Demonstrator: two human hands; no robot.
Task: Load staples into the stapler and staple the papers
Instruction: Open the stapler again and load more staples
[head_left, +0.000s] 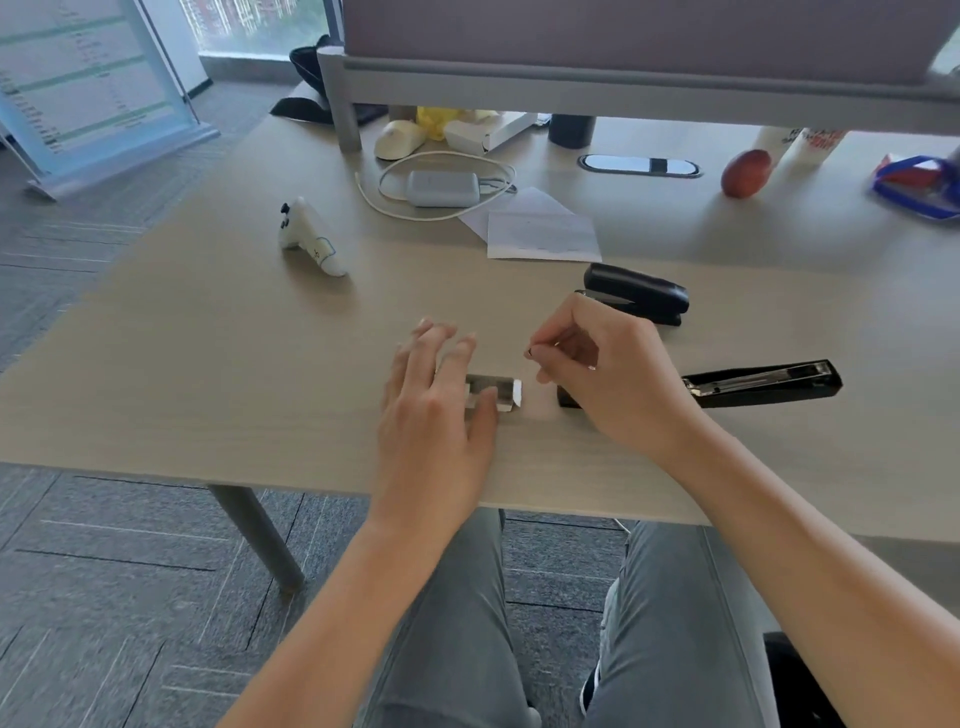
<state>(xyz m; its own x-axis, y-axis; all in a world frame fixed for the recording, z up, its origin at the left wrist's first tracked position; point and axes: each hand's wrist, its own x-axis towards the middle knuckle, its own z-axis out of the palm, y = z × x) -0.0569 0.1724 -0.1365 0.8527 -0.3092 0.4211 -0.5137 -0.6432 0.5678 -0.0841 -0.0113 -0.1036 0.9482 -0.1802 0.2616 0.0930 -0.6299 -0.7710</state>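
Office table (208, 332), seen from above: left hand (436, 410) spread loosely, steadying small staple box (498, 392); right hand (602, 379) pinching staple strip (540, 347). Opened black stapler (763, 382) just right; papers (540, 234) well behind.

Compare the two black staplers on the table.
The far black stapler is shut, while the near black stapler lies swung open with its metal staple channel showing. The far one sits clear beyond the right hand; the near one is partly hidden behind it. Both are black and rest on the table.

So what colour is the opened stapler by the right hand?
Black, with a silver metal staple channel; head view.
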